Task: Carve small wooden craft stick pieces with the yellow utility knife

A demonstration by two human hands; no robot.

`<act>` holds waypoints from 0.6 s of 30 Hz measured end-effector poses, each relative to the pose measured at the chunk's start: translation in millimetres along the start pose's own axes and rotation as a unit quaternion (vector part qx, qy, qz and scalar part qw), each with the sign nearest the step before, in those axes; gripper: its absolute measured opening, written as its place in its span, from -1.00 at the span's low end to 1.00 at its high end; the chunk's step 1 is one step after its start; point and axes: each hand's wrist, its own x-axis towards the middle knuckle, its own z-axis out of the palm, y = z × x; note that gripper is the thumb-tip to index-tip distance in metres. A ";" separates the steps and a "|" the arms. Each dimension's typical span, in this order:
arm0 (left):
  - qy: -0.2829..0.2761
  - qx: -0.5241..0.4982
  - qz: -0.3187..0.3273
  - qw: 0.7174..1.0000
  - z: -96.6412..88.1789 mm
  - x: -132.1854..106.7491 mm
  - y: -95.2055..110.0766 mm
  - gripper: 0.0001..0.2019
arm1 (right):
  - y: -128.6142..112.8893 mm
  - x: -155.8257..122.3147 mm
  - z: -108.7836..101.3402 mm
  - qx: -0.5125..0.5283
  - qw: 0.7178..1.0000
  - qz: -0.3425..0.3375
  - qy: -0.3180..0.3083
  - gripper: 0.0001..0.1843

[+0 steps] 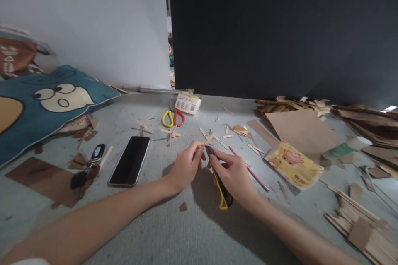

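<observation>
My right hand (236,174) is wrapped round a yellow and black utility knife (221,188), its front end pointing away from me. Close against it, my left hand (186,165) pinches a small thin wooden strip (204,145), partly hidden by the fingers. The knife's tip meets or nearly meets this strip; I cannot tell if they touch. Just beyond the hands lie crossed wooden strips (213,137), and a star-like bundle of strips (171,133) is to their left. A red pencil (258,179) rests beside my right hand.
Scissors (173,119) with yellow and red handles lie before a small white packet (188,103). On the left are a phone (129,161), keys (82,178) and a blue cushion (68,91). A yellow packet (294,165), brown card (303,132) and stacked wood pieces (362,227) occupy the right.
</observation>
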 end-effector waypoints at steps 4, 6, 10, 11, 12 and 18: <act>-0.006 0.000 -0.006 1.000 -0.3 0.3 -1.2 -0.66 | 2.6 1.5 -0.4 0.006 1.000 0.019 0.001 -0.65; -0.014 0.000 -0.009 1.000 -0.9 0.2 -1.5 -0.66 | 3.4 2.3 -0.4 0.016 0.999 0.029 -0.007 -0.65; -0.022 -0.010 -0.014 1.000 -2.2 0.5 0.0 -0.66 | 2.5 4.5 -1.1 0.057 0.997 0.049 -0.026 -0.64; -0.022 -0.012 -0.015 1.000 -2.4 0.7 1.0 -0.66 | 2.2 5.1 -1.4 0.076 0.995 0.059 -0.032 -0.63; -0.022 -0.016 -0.017 0.999 -2.5 1.1 2.0 -0.67 | 2.1 5.7 -1.8 0.095 0.992 0.070 -0.039 -0.62; -0.037 -0.066 -0.058 0.995 -1.4 5.0 4.5 -0.64 | 6.8 7.6 -1.9 0.194 0.971 0.118 -0.069 -0.58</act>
